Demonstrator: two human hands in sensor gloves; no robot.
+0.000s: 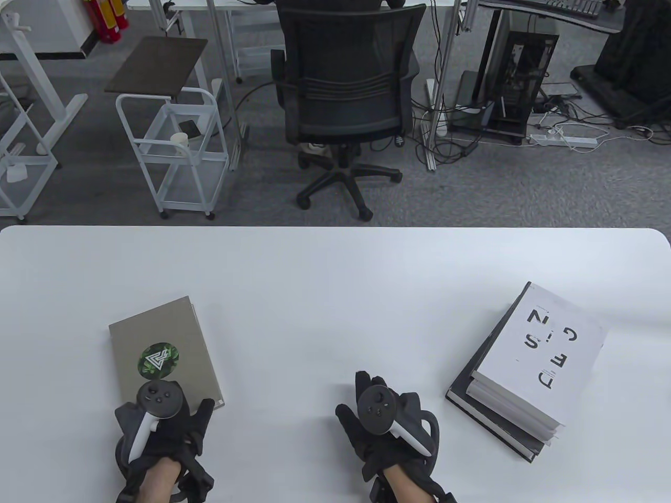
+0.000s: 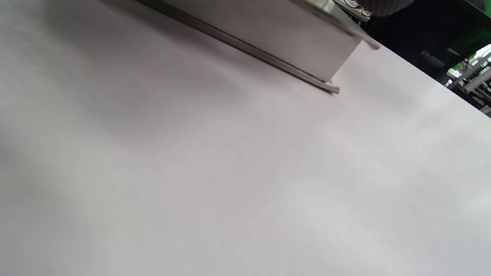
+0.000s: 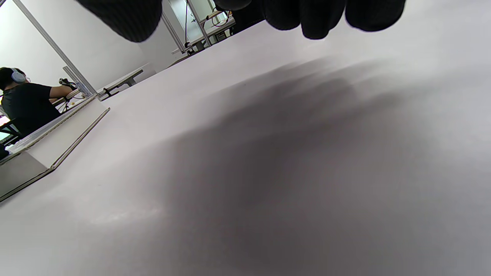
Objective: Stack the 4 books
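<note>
Left hand [image 1: 157, 419] grips the grey book's [image 1: 162, 340] near edge; right hand [image 1: 385, 419] hovers empty, fingers loose. One-handed, the book could slip.

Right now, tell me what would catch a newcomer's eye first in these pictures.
First, the white book with big black letters, lying on a larger dark book at the right of the white table. Next, the grey-green book with a round green emblem at the left, its near edge under the gloved left hand. The right hand hovers over bare table in the middle, holding nothing.
</note>
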